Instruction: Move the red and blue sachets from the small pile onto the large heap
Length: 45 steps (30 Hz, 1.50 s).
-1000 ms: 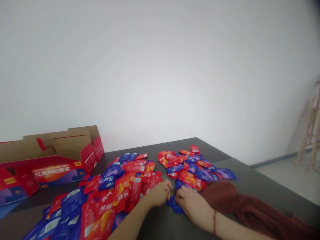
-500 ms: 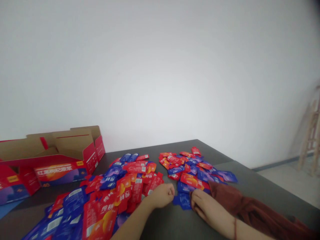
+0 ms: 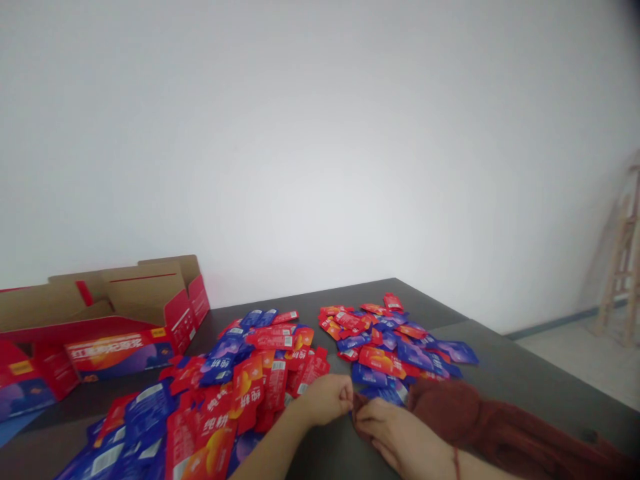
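Near the table's front, my left hand (image 3: 331, 400) is closed beside the left pile of red and blue sachets (image 3: 250, 380); what its fingers hold, if anything, is hidden. My right hand (image 3: 395, 430) is closed on a brown cloth (image 3: 453, 407), a small bit of which shows between the two hands. The rest of the cloth trails over the dark table to the lower right. Just beyond my right hand is another pile of red and blue sachets (image 3: 385, 357).
Open red cardboard boxes (image 3: 120, 347) with brown insides stand at the left on the dark table (image 3: 525, 373). A blue sheet (image 3: 17, 427) lies at the far left. Behind is a white wall; a wooden stand (image 3: 620, 267) is at the far right.
My right hand has moved left, close to my left hand, with some cloth at its fingers. Blue sachets once between the hands are now mostly covered. My left hand has shifted slightly right.
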{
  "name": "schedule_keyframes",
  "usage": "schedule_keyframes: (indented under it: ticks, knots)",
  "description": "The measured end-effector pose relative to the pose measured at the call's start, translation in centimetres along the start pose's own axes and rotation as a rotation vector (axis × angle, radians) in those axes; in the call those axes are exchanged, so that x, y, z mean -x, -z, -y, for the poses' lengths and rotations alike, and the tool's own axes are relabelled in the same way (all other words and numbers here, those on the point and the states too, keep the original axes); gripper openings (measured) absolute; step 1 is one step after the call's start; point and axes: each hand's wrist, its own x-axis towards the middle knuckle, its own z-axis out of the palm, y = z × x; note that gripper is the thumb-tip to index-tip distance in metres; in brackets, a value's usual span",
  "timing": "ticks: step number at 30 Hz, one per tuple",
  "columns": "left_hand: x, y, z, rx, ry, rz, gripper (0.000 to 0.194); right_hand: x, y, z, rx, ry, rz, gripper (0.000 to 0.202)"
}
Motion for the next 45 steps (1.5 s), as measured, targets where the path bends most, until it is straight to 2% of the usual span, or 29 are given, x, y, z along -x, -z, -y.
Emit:
schedule_keyframes:
  ticks: [2, 5, 8, 12, 15, 18, 20, 23, 27, 30, 34, 38, 40, 43, 45]
  knots:
    - [0.1, 0.2, -0.2, 0.004, 0.002, 0.015, 0.010, 1.8, 0.7, -1.4, 0.090, -0.015, 0.002, 0.040]
    - [0.2, 0.3, -0.4, 0.010, 0.005, 0.036, 0.007, 4.0, 1.1, -4.3, 0.267, -0.158, -0.092, 0.043]
    - [0.1, 0.4, -0.4, 0.001, 0.021, 0.042, 0.007, 4.7, 0.7, -5.7, 0.333, -0.222, -0.150, 0.046]
    - [0.1, 0.1, -0.3, -0.008, 0.024, 0.029, 0.007, 2.9, 0.5, -3.4, 0.264, -0.161, -0.089, 0.047]
    - [0.2, -0.2, -0.3, -0.003, 0.012, -0.015, 0.017, 0.8, 0.7, -1.2, 0.151, -0.075, -0.022, 0.050]
    - [0.4, -0.2, -0.3, -0.006, -0.004, -0.029, 0.023, 0.0, 1.1, -0.3, 0.061, 0.001, -0.031, 0.057]
    - [0.5, -0.1, -0.4, -0.022, -0.004, -0.014, 0.022, 0.6, 1.4, -0.6, 0.057, 0.009, -0.037, 0.059]
    - [0.6, 0.1, -0.4, -0.051, -0.014, -0.007, 0.024, 2.3, 1.9, -2.1, 0.147, -0.073, -0.039, 0.058]
    - [0.7, 0.2, -0.5, -0.068, -0.021, 0.002, 0.027, 4.6, 1.5, -5.3, 0.293, -0.208, -0.161, 0.049]
    - [0.8, 0.3, -0.8, -0.066, -0.006, -0.001, 0.026, 5.3, 0.3, -7.0, 0.361, -0.219, -0.235, 0.042]
    - [0.9, 0.6, -2.0, -0.100, 0.052, -0.056, 0.015, 4.6, -1.9, -7.2, 0.465, -0.109, -0.252, 0.042]
    - [1.1, 0.0, -4.3, -0.181, 0.070, -0.234, 0.006, 3.0, -3.0, -5.9, 0.511, -0.056, -0.265, 0.041]
    - [1.3, -0.9, -5.4, -0.182, 0.008, -0.243, 0.020, 2.1, -2.6, -5.3, 0.458, -0.081, -0.246, 0.037]
    - [1.4, -2.4, -6.3, -0.233, -0.067, -0.144, 0.047, 1.5, -0.8, -4.8, 0.343, -0.127, -0.214, 0.029]
    - [1.4, -3.1, -6.3, -0.296, -0.098, -0.084, 0.052, 1.6, 0.7, -5.0, 0.291, -0.181, -0.237, 0.028]
